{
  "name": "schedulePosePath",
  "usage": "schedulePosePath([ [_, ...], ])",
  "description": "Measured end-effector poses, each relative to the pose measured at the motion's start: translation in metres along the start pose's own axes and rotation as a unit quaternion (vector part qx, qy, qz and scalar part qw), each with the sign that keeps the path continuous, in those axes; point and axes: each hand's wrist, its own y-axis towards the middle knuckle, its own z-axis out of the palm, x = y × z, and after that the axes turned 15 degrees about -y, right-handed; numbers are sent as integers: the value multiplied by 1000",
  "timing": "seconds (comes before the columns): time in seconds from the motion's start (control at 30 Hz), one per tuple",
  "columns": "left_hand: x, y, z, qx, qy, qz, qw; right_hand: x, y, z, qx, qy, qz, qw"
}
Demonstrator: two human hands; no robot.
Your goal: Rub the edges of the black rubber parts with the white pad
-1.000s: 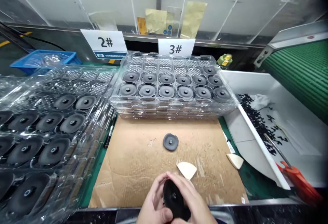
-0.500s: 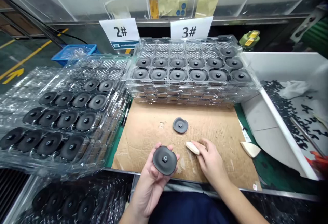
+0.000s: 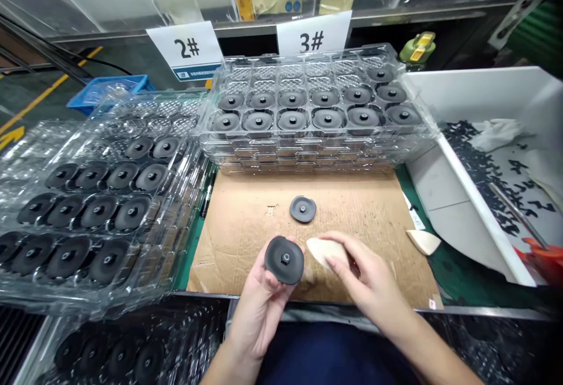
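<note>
My left hand (image 3: 260,308) holds a dark grey rounded disc (image 3: 284,260) with a small raised hub, its hub side facing up. Fingers of my right hand (image 3: 367,267) are closed on a cream-coloured wedge-shaped pad (image 3: 326,251), whose tip points at the disc from just to its right. Between the pad and the disc a narrow gap shows. A second grey disc (image 3: 303,209) lies on the cardboard sheet (image 3: 246,215), beyond both hands.
Stacked clear trays with discs stand at the back (image 3: 303,138) and left (image 3: 171,197). On the right, a white bin (image 3: 470,197) holds small black pieces. Another cream pad (image 3: 423,242) lies beside it. A green-yellow object (image 3: 417,48) stands behind.
The cream pad in my right hand has moved closer to the held disc and now shows its broad face. The disc is tilted slightly differently. The whole view has shifted a little.
</note>
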Motion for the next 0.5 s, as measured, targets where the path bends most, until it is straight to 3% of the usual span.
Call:
schedulePosePath([
  [0.1, 2, -1, 9, -8, 13, -16, 1000, 34, 9, -22, -32, 71, -83, 994],
  [0.2, 2, -3, 14, -11, 18, -24, 999, 55, 16, -32, 73, 75, -149, 983],
  [0.27, 2, -3, 15, -14, 22, -9, 1000, 59, 21, -32, 123, 61, -146, 980],
  [0.4, -2, -5, 15, -10, 36, -37, 999, 58, 22, -25, 11, 50, -148, 988],
  [0.5, -8, -7, 14, -4, 32, -28, 999, 58, 16, -26, 83, 86, -169, 978],
])
